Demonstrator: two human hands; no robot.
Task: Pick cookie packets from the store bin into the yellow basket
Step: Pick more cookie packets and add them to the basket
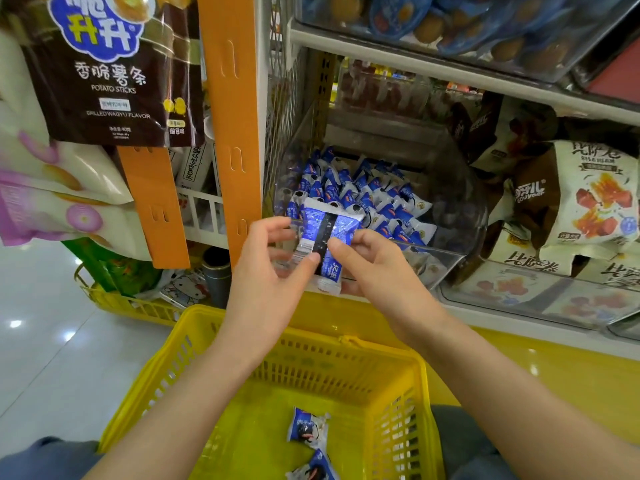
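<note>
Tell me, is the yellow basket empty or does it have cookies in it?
Not empty, but nearly. Two blue cookie packets lie on the bottom of the yellow basket; the rest of its floor shows bare.

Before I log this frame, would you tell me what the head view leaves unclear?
- Held cookie packets: their count; left hand and right hand cover the lower edges and they overlap.
- Yellow basket: its near part is cut off by the bottom edge, so the total inside is unknown; two packets show.
- Clear bin: depth of the pile, hidden by the top layer.
- Packet print: too small to read.
</note>
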